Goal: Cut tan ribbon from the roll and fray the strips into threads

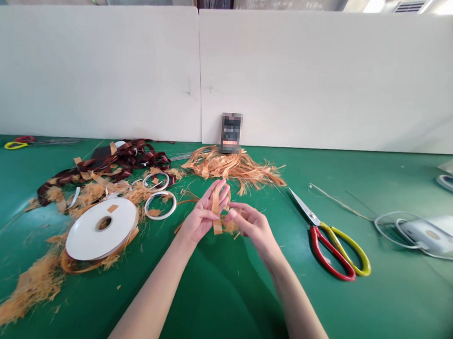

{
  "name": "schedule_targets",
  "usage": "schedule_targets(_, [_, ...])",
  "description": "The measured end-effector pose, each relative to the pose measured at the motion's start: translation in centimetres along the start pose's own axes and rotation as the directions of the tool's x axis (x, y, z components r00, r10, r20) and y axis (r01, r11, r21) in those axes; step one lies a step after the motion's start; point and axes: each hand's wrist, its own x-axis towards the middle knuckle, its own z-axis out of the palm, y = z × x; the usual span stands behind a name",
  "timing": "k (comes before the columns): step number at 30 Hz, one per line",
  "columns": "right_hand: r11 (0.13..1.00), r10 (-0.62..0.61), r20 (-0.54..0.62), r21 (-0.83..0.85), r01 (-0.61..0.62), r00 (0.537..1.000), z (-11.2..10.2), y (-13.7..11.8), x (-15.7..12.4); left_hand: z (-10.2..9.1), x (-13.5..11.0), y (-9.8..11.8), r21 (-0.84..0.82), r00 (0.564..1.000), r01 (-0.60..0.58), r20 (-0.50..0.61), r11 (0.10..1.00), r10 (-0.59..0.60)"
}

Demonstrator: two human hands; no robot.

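A tan ribbon strip (216,204) lies across the fingers of my left hand (203,214), palm turned up, with the thumb pressed on it. Close beside it, my right hand (250,223) has thumb and index finger pinched together at another stretch of the ribbon, partly hidden by the fingers. Frayed tan bits show on the table just below both hands. Behind them a bundle of cut tan ribbon strips (227,164) is spread by the white board. To the right, large scissors (333,242) with one red and one yellow handle lie partly open.
At left are a white ribbon spool (88,232), frayed tan fibres (31,285), dark brown ribbon (135,159) and white rings (161,205). A pixelated dark box (231,134) leans against the white board (312,82). A white charger (433,233) with cables sits far right on the green table (394,313).
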Motion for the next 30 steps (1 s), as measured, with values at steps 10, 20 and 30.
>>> schedule_targets(10, [0.989,-0.145,-0.058,-0.05,0.142,0.988,-0.6,0.6,0.1,0.0,0.0,0.0,-0.012,1.0,0.012,0.0,1.0,-0.012])
schedule_targets(20, [0.888,-0.007,0.101,0.458,-0.04,0.995,-0.2,-1.0,-0.6,0.0,0.1,0.0,-0.038,1.0,0.025,0.012,0.999,-0.025])
schedule_targets(30, [0.914,-0.078,-0.121,-0.405,0.023,0.99,-0.4,1.4,0.5,0.3,0.0,0.1,-0.028,1.0,0.011,0.019,1.0,-0.01])
